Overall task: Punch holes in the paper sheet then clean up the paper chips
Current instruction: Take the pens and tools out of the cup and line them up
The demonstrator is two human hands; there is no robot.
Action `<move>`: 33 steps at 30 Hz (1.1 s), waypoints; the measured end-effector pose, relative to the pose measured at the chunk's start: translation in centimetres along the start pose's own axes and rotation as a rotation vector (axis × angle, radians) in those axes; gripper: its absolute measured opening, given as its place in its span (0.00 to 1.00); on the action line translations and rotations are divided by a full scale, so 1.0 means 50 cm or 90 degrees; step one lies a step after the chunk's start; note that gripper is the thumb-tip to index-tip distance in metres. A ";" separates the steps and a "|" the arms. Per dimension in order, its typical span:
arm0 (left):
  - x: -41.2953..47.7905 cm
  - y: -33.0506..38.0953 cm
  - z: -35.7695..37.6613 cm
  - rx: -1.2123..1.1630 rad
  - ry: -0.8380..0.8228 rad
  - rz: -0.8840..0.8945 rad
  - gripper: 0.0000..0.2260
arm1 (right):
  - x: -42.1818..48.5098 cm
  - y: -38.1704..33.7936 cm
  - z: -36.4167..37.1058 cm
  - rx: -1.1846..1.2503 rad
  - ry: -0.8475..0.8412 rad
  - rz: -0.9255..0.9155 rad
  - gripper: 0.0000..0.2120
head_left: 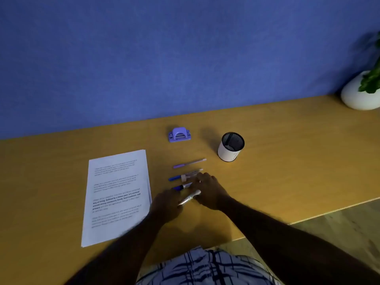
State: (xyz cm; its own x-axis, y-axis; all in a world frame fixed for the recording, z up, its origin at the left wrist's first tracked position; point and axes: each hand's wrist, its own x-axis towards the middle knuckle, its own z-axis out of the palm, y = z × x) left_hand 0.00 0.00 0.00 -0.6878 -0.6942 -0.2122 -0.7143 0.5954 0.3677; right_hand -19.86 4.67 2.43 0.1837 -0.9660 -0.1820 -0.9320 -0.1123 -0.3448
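Note:
A stack of printed paper sheets (118, 197) lies on the wooden desk (277, 161), left of centre. A small purple hole punch (179, 135) sits further back, near the blue wall. My left hand (166, 204) is just right of the paper, fingers closed around a silvery pen (190, 197) that tilts up to the right. Over the pens' right ends rests my right hand (209, 189), touching the pen with the dark blue cap (182, 187). Whether it grips anything is unclear. No paper chips are visible.
A purple pen (189, 163) and a blue-capped pen (183, 176) lie in a row on the desk. A white mesh pen cup (229, 148) stands to the right. A white pot with a plant (359, 93) sits far right. The desk's front edge runs diagonally at right.

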 end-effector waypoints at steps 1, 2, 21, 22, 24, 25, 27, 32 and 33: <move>0.000 0.000 -0.002 -0.017 0.007 0.014 0.11 | 0.001 -0.001 0.002 -0.008 -0.002 -0.017 0.22; 0.001 0.001 -0.008 -0.037 0.017 0.028 0.11 | 0.001 -0.002 -0.001 -0.013 -0.004 -0.027 0.22; 0.017 0.023 -0.070 -0.940 0.274 -0.397 0.03 | 0.022 -0.047 -0.015 0.323 0.107 0.051 0.13; 0.013 0.011 -0.071 -0.920 0.282 -0.403 0.03 | 0.026 -0.041 -0.014 0.291 0.115 0.047 0.13; 0.003 -0.014 -0.071 -0.864 0.278 -0.404 0.04 | 0.036 -0.026 -0.011 0.121 0.065 0.032 0.13; -0.003 -0.025 -0.070 -0.850 0.270 -0.399 0.04 | 0.040 -0.022 -0.010 0.047 0.019 0.027 0.16; -0.016 -0.037 -0.070 -0.850 0.261 -0.387 0.03 | 0.048 -0.020 -0.003 -0.038 -0.042 0.022 0.20; -0.035 -0.048 -0.067 -0.819 0.250 -0.369 0.06 | 0.061 -0.026 0.020 -0.165 -0.039 -0.016 0.23; -0.037 -0.047 -0.067 -0.816 0.248 -0.366 0.06 | 0.062 -0.025 0.024 -0.176 -0.038 -0.016 0.23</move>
State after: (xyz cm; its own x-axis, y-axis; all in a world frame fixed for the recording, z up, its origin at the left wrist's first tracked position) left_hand 3.39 -1.49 2.58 -0.1264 -0.8948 -0.4282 -0.1266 -0.4136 0.9016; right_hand -17.75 2.07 1.19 0.2187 -0.9474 -0.2337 -0.9752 -0.2036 -0.0871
